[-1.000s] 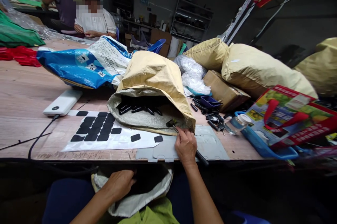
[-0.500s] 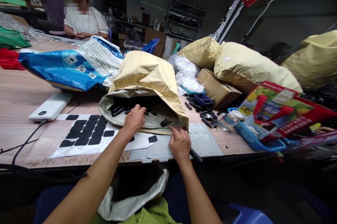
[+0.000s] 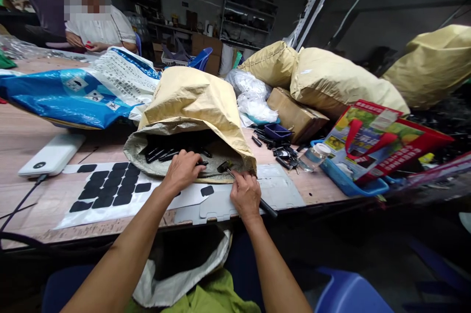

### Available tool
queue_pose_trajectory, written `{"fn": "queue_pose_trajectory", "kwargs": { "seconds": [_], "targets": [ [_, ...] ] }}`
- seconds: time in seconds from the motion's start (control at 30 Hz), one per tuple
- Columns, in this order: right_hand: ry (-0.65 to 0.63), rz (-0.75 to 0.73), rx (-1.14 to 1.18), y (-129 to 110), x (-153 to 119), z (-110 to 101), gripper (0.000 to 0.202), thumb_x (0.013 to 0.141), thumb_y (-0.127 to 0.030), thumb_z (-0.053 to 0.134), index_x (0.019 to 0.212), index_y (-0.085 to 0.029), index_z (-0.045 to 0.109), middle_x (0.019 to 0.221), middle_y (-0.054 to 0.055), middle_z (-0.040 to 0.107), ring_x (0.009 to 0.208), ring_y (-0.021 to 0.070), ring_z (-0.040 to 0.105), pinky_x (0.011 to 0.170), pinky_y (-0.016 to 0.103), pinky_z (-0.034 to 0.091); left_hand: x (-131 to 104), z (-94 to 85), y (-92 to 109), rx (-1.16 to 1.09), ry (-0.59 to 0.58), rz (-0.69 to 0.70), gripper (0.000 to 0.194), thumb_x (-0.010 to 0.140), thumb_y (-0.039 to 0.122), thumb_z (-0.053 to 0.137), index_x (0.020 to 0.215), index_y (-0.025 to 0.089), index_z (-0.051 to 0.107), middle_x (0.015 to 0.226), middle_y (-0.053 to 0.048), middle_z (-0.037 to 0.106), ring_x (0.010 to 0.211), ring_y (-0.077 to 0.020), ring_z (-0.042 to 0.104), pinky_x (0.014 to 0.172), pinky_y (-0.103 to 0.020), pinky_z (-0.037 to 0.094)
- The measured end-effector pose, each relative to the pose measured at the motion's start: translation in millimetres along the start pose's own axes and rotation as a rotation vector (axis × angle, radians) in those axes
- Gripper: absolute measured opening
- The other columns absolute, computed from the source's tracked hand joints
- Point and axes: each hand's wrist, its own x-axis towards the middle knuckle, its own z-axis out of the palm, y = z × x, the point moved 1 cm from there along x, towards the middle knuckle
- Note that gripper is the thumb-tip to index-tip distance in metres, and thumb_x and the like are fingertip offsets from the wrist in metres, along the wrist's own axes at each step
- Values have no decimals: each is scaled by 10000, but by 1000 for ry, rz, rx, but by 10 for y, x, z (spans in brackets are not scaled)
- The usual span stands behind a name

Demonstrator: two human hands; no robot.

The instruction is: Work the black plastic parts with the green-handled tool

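Observation:
A yellow woven sack [image 3: 191, 99] lies on the table with its mouth toward me, several black parts [image 3: 160, 154] inside. At the mouth's lower edge is my left hand [image 3: 183, 169], its fingers closed on a small black part [image 3: 201, 163]. To its right, my right hand [image 3: 246, 193] is wrapped round a thin tool whose dark head [image 3: 223, 166] lies in the sack's mouth and whose black handle [image 3: 268, 208] sticks out below the hand. Black square pads [image 3: 110, 185] sit on a white sheet left of my left hand.
A white power bank [image 3: 53, 155] with a cable lies at the left, near a blue and white sack [image 3: 66, 94]. On the right are a jar [image 3: 312, 157], a blue tray [image 3: 344, 183] and a red bag [image 3: 390, 151]. Two people sit at the back left.
The whole view has shifted, so the table things appear further left. My left hand has come slightly back from the black parts, and a small black part now shows at its fingertips.

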Motion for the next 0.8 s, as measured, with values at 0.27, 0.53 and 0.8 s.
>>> {"fn": "queue_pose_trajectory", "kwargs": {
  "seconds": [0.27, 0.53, 0.8],
  "targets": [
    [-9, 9, -9, -4, 7, 1, 399, 905, -143, 557, 1249, -284, 701, 1057, 66, 665, 920, 218, 515, 811, 318, 365, -554, 291, 168, -275, 41, 115, 192, 912, 391, 645, 994, 229, 708, 940, -54, 651, 948, -241, 536, 854, -356, 404],
    [-36, 32, 41, 16, 46, -13, 365, 942, -133, 526, 1208, -288, 723, 1038, 55, 693, 903, 213, 549, 827, 317, 400, -615, 398, 55, -480, 92, 90, 157, 843, 308, 714, 972, 220, 702, 942, -37, 662, 953, -230, 553, 849, -341, 425],
    [-68, 3, 448, -112, -28, -422, 374, 956, -139, 463, 1245, -220, 688, 1071, 74, 694, 1015, 208, 625, 906, 312, 493, -590, 401, 45, -503, 54, 50, 190, 796, 272, 742, 977, 229, 703, 957, -23, 661, 968, -227, 553, 866, -352, 418]
  ]
}}
